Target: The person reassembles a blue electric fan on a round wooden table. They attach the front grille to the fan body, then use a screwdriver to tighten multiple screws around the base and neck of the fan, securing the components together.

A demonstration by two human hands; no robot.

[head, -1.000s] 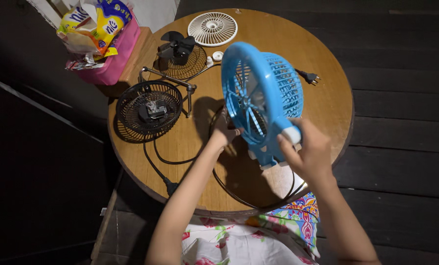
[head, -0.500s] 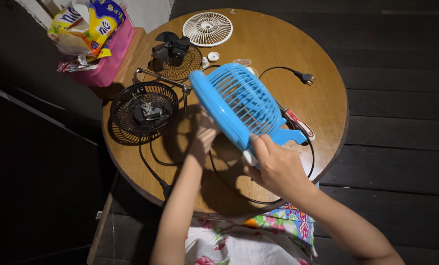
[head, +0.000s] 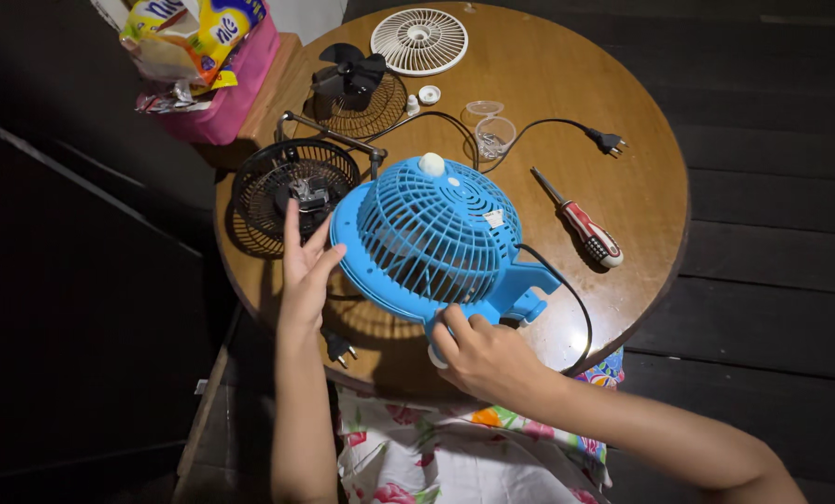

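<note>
Since the blue fan (head: 431, 238) is hollow plastic, it should feel light, and its thin grille ribs will likely flex, so take it by the solid rim and base. It lies grille-up over the table (head: 623, 121). Your right hand (head: 478, 350) grips its base; your left hand (head: 304, 266) rests flat and unclenched against the rim.

Blue fan (head: 431, 238) now laid grille-down; left hand (head: 304, 261) opened flat.
</note>
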